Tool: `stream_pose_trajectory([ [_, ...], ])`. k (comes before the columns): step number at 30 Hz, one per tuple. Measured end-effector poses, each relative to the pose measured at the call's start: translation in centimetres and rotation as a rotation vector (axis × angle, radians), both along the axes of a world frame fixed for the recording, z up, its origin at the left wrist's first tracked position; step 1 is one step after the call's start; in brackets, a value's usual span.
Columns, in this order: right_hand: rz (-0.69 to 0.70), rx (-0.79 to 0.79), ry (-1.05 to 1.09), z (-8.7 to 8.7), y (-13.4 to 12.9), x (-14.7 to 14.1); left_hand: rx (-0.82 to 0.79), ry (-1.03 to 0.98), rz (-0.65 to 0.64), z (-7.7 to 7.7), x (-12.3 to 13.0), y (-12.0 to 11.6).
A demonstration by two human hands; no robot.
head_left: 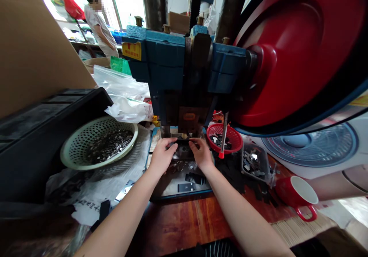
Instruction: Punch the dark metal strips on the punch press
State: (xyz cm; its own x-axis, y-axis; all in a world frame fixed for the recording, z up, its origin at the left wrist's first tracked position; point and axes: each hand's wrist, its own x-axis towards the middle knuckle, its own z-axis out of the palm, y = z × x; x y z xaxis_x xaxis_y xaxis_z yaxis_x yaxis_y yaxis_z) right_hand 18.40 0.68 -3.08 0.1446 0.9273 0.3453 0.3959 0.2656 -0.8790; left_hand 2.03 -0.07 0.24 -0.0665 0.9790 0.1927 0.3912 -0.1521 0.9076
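Note:
A blue bench press [166, 58] stands in front of me, its ram above a dark metal die block [184, 149]. Under the ram lies a thin black strip [183, 139]. My left hand [164, 155] pinches the strip's left end between thumb and fingers. At the right end, my right hand [202, 154] pinches it the same way. Both wrists rest low over the press base [169, 174]. Two dark flat pieces lie near the base's front edge, one a black plate [186, 187]. The ram tip and the strip's middle are close together; whether they touch I cannot tell.
Left stands a pale green basket [67, 153] of small dark bits beside a black crate [43, 134]. A red basket [240, 142], a clear tub [268, 174] of parts and a red mug [290, 193] sit right. A large red flywheel [293, 58] overhangs. A person [99, 25] stands behind.

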Motion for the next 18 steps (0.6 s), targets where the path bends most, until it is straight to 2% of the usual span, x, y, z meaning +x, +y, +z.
stream_pose_trajectory([
  [6, -0.008, -0.02, 0.026, -0.5, 0.2, -0.2, -0.064, -0.008, 0.026, 0.4, 1.0, 0.1],
  [10, 0.011, -0.006, 0.024, -0.2, 0.0, 0.0, -0.067, -0.051, 0.016, 0.6, 1.3, 0.2],
  [13, 0.017, 0.063, -0.026, 0.5, -0.6, 0.4, -0.063, -0.047, -0.019, 0.7, 1.1, -0.6],
  [18, 0.033, 0.237, -0.215, 1.6, -3.0, 0.8, -0.091, -0.098, -0.088, 1.1, 0.4, -3.4],
])
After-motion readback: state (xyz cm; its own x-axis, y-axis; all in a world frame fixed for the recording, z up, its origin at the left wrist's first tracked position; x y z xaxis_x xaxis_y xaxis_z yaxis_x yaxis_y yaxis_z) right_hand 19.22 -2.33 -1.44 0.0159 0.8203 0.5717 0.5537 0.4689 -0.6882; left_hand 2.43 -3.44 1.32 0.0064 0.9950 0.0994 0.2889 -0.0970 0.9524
